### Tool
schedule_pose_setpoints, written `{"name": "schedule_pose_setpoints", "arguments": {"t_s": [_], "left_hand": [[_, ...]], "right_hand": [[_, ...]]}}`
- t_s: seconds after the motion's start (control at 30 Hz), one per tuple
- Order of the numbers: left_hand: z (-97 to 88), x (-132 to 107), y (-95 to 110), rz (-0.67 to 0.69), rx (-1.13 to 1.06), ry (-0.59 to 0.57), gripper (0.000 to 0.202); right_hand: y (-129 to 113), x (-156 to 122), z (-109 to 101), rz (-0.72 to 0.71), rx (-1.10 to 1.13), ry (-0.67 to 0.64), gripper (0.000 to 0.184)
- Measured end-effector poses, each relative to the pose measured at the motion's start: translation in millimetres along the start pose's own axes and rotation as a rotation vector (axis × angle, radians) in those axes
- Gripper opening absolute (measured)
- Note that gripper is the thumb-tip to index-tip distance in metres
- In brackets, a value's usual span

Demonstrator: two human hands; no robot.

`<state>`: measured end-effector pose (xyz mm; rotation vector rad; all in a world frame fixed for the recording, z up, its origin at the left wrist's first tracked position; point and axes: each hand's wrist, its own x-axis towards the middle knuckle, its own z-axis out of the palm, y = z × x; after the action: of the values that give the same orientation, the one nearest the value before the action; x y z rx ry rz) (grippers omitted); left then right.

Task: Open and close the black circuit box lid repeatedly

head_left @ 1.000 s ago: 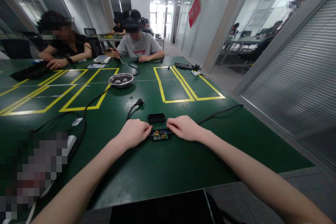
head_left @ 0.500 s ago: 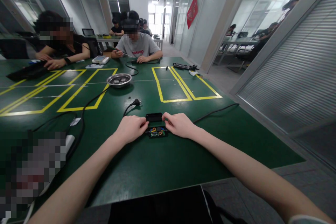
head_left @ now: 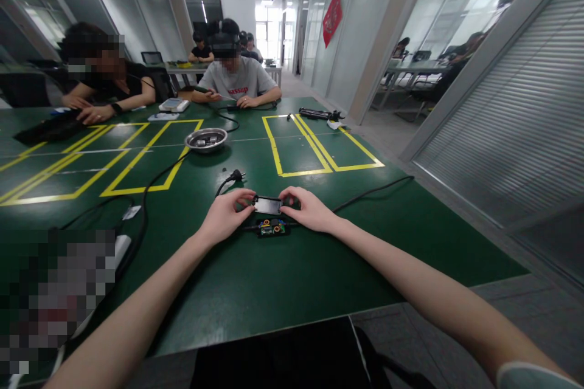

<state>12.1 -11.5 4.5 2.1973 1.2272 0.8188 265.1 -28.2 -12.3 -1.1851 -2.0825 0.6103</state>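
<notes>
Between my two hands is a black rectangular case cover (head_left: 267, 205), tilted so that a pale, shiny face shows. My left hand (head_left: 227, 213) pinches its left end between thumb and fingers. At its right end, my right hand (head_left: 306, 208) grips it the same way. Just nearer to me, an open adapter case (head_left: 274, 228) lies on the table with its circuit board, copper coils and coloured wires exposed. Black cable runs out from both of its sides. Beyond my left hand lies a black power plug (head_left: 236, 176) with its prongs pointing right.
A metal bowl (head_left: 206, 140) with small metal parts stands farther back on the green table (head_left: 319, 279). Yellow tape (head_left: 305, 173) marks rectangles there. A black tool (head_left: 319, 114) lies at the far edge. Two people work across the table; a pixelated object (head_left: 59, 292) is at left.
The case cover was lying flatter and dark; now both hands have lifted and tilted it, showing the pale face. The open adapter case stays in place.
</notes>
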Motion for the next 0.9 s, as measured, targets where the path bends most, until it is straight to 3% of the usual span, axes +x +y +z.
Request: {"name": "schedule_pose_setpoints", "arguments": {"t_s": [0.13, 0.27, 0.43, 0.7, 0.9], "left_hand": [[-0.5, 0.5, -1.9, -0.104, -0.308, 0.036, 0.035], [-4.8, 2.3, 2.0, -0.197, -0.400, -0.049, 0.042], [-8.7, 2.7, 7.7, -0.255, -0.440, -0.201, 0.036], [-10.1, 1.4, 6.3, -0.217, -0.488, -0.222, 0.038], [-13.8, 0.2, 10.7, -0.194, -0.468, -0.247, 0.031]], "right_hand": [[-4.0, -1.2, -2.5, 0.072, 0.329, -0.046, 0.023], [-5.7, -0.8, -5.1, 0.152, 0.522, -0.061, 0.029], [-6.0, -0.3, -8.9, 0.211, 0.546, -0.094, 0.032], [-2.2, -2.0, -8.3, 0.237, 0.559, -0.120, 0.035], [0.1, -0.6, -9.0, 0.181, 0.599, -0.103, 0.034]]}}
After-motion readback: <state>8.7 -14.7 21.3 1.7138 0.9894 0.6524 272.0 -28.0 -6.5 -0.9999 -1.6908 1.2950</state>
